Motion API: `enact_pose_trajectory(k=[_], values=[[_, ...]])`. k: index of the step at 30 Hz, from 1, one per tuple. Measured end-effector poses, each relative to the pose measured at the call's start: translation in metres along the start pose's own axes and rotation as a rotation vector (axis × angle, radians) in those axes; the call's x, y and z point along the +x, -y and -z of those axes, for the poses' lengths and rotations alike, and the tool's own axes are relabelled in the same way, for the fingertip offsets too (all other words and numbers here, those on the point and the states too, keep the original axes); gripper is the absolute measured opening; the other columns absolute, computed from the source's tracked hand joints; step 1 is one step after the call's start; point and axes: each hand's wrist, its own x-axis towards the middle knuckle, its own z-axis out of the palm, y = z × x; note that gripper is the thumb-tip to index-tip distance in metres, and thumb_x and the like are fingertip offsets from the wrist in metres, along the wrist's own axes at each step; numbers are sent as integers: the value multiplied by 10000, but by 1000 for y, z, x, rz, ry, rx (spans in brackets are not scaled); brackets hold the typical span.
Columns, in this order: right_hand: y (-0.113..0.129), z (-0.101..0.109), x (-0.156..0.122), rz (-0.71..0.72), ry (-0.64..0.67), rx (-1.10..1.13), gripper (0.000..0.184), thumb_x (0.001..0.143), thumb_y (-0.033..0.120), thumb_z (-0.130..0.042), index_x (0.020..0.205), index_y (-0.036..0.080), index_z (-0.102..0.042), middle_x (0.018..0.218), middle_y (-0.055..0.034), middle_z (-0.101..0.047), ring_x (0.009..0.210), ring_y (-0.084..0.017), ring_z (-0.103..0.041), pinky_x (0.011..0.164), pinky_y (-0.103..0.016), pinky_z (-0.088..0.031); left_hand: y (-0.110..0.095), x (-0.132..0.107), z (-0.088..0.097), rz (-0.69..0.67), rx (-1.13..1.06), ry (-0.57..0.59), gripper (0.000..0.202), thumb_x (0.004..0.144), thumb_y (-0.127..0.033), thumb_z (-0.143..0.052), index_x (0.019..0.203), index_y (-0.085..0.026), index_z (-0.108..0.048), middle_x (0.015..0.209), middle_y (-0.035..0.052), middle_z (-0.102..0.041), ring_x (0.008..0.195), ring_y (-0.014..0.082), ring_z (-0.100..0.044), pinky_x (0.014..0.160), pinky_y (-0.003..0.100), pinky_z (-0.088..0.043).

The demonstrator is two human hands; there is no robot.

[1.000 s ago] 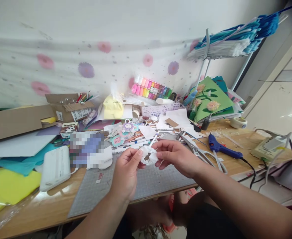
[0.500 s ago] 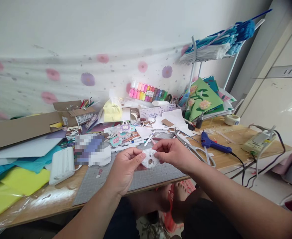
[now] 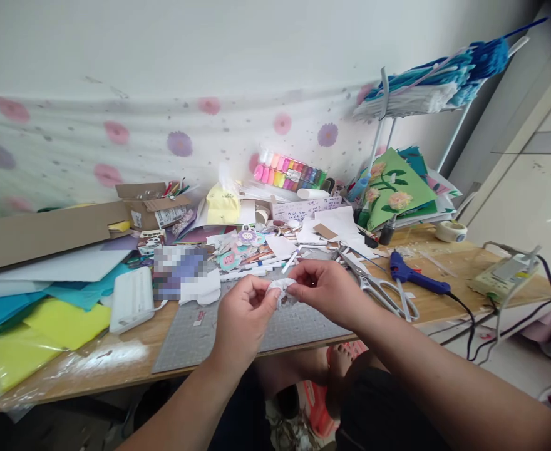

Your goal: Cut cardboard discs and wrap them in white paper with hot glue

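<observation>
A small, crumpled white piece (image 3: 282, 288), like paper or tissue, is pinched between my two hands above the front edge of the grey cutting mat (image 3: 186, 335). My left hand (image 3: 245, 310) grips its left side between thumb and fingers. On the other side, my right hand (image 3: 320, 291) has the right edge in a pinch. Fingers cover much of the piece, so its full shape is hidden. Scissors (image 3: 381, 291) lie just right of my right hand, and a blue glue gun (image 3: 416, 275) rests beyond them.
Pens, paper scraps and stickers (image 3: 238, 250) crowd the middle of the table. A white power bank (image 3: 132, 300) lies left, beside yellow sheets (image 3: 64, 322). Cardboard boxes (image 3: 151, 210) stand behind. At right are a tape roll (image 3: 451, 232), a power strip (image 3: 503, 279) and cords.
The view has shifted, so the table things appear farther right. The white piece has been tilted or folded in my fingers; the brown-centred hole seen earlier no longer shows.
</observation>
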Motion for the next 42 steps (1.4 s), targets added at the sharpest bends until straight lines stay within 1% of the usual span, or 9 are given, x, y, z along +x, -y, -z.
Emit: enact_pose_trajectory(k=[6,9,18,20,25,29,33,37,42], values=[[1,-9,4,55,92,85,172,784,288,-601,839,161,-704,728,-28,-669,656,-152,-561,605,-268,-429,5,0,15,-23,9,-49,122,752,-297,-664,720,-187,-620,620,-18,-641,575,134,-570,540,226,-445],[9,-16,2,77,76,35,189,774,273,-615,893,160,-709,849,-55,-700,747,-176,-594,685,-293,-462,4,-3,22,-64,58,-84,117,757,-297,-659,727,-189,-624,632,-18,-651,585,135,-581,548,224,-452],[30,-50,0,56,-138,-215,114,657,149,-635,761,160,-678,632,6,-598,590,-144,-529,553,-253,-409,-1,-15,34,-266,263,-206,67,778,-236,-623,742,-185,-646,682,4,-698,614,148,-635,604,242,-482],[31,-54,1,66,-151,-243,131,647,146,-622,762,168,-681,626,10,-598,575,-141,-517,539,-253,-383,-1,-16,38,-248,233,-189,72,786,-241,-621,750,-183,-645,681,4,-694,618,147,-634,605,240,-483],[27,-58,7,72,-129,-231,175,647,152,-608,786,180,-711,654,1,-634,587,-146,-523,552,-265,-374,1,-14,45,-115,24,-26,120,821,-296,-600,837,-185,-645,767,8,-696,709,152,-644,646,236,-495],[24,-54,9,34,-93,-128,247,633,126,-600,827,188,-739,749,-24,-691,662,-166,-559,616,-289,-421,5,-10,40,-54,49,-93,83,764,-256,-647,762,-175,-626,696,-7,-667,648,141,-606,604,225,-463],[19,-41,12,-55,31,106,284,691,174,-562,918,159,-733,791,-49,-715,672,-167,-622,619,-297,-506,11,-5,38,3,6,-115,101,747,-267,-661,766,-178,-619,666,-15,-658,617,133,-580,571,217,-437],[9,-33,15,-116,90,293,228,732,297,-592,826,131,-717,641,-31,-656,596,-145,-615,581,-284,-528,12,-2,38,45,-62,-75,123,728,-266,-682,778,-174,-618,689,-5,-679,634,135,-587,578,215,-438],[-1,-31,15,-99,75,294,157,684,297,-641,721,146,-658,599,1,-621,501,-105,-548,514,-248,-475,8,-6,31,48,-27,-47,114,737,-261,-674,782,-172,-618,676,-10,-668,620,126,-573,566,208,-432]])
